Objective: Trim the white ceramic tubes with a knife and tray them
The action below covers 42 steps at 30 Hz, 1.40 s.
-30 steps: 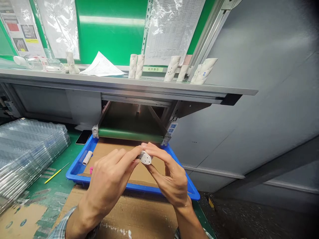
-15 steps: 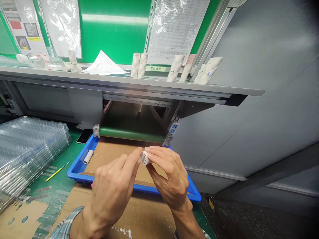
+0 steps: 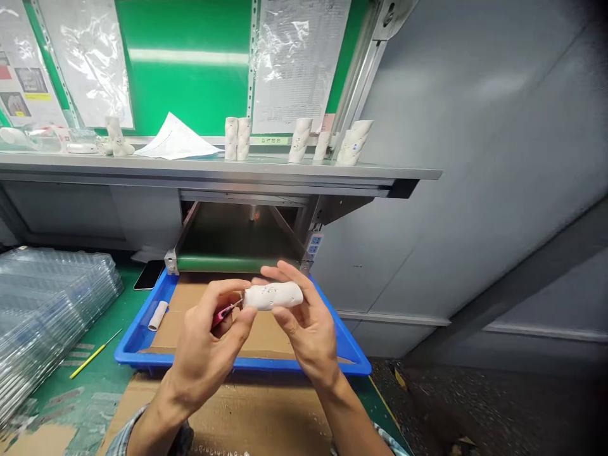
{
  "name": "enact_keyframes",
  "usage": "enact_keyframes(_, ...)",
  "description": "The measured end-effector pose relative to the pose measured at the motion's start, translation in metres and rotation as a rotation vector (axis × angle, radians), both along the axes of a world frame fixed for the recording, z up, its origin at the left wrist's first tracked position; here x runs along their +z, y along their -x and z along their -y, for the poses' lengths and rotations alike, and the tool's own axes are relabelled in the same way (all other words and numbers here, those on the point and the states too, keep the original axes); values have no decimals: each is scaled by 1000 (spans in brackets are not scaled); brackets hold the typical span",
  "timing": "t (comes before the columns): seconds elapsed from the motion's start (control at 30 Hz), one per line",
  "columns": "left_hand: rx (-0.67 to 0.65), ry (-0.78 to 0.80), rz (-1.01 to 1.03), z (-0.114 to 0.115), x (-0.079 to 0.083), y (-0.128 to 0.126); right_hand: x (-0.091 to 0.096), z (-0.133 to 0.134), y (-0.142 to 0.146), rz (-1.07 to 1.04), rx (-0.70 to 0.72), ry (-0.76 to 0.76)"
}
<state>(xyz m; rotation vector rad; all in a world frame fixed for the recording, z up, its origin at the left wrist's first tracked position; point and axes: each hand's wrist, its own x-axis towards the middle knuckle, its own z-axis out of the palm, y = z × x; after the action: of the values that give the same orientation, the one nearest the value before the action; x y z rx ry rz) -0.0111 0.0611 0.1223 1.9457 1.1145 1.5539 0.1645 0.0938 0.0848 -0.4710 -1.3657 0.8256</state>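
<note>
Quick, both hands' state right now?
Left hand: closed, holding a pink-handled tool.
Right hand: closed, holding a white cylindrical piece.

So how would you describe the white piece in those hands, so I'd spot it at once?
Find the blue tray under the shelf. Above it, the left hand and right hand hold a white cylinder sideways, unlike the upright ones on the shelf.

Well above the fingers (image 3: pixel 285 269), a small pale-green rectangular label (image 3: pixel 269 140) on the pale metal rail (image 3: pixel 199 140) reads 首件报告, barely legible; the printed table on the plastic-sleeved white sheet (image 3: pixel 297 63) is too small to read.
</note>
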Motion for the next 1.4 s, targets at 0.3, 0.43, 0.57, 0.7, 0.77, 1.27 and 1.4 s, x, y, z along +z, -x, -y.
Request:
enact_keyframes(0.3, 86, 71, -291, -9, 1, 9, 3, -1, -5, -54, -76, 62)
enact_keyframes(0.43, 164, -124, -493, -5, 4, 8, 4, 3, -12, 278, -264, -147)
enact_keyframes(0.57, 257, -333, -636, -4, 4, 4, 10, 8, -15, 494, -272, -257)
enact_keyframes(0.7, 321, -371, -674, -3, 4, 2, 15, 11, -17, 626, -258, -348)
enact_keyframes(0.77, 343, -357, -703, -2, 4, 3, 16, 12, -17, 653, -266, -364)
enact_keyframes(1.27, 332, -278, -776, 1, 4, 5, 13, 12, -15, 625, -278, -391)
enact_keyframes(1.4, 300, -248, -785, 2, 2, 4, 12, 11, -15, 605, -284, -410)
